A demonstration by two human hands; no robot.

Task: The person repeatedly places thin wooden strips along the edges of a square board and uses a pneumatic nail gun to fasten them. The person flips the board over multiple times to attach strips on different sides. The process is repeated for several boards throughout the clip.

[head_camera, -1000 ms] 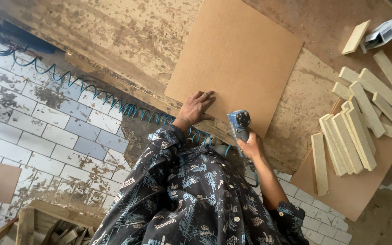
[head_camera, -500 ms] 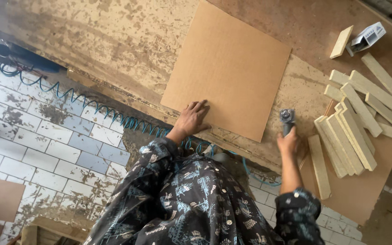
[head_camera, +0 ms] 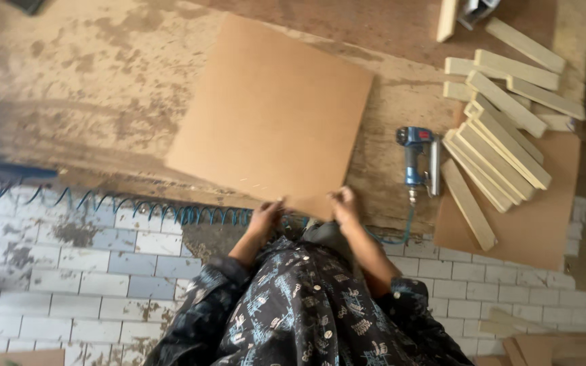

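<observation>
A square brown fibreboard panel (head_camera: 272,112) lies flat on the worn wooden workbench (head_camera: 83,81). My left hand (head_camera: 266,215) grips its near edge at the left of the corner. My right hand (head_camera: 344,205) grips the same near edge a little to the right. A blue pneumatic nail gun (head_camera: 418,161) rests on the bench to the right of the panel, apart from both hands, with its hose running back toward me.
A pile of several pale wooden slats (head_camera: 503,129) sits at the right on another brown board (head_camera: 530,217). A blue coiled air hose (head_camera: 157,211) hangs along the bench's near edge. Below is a white tiled floor (head_camera: 69,271).
My right hand has put the nail gun down on the bench and moved left to the panel's near edge. My left hand slid from the panel's surface to its edge.
</observation>
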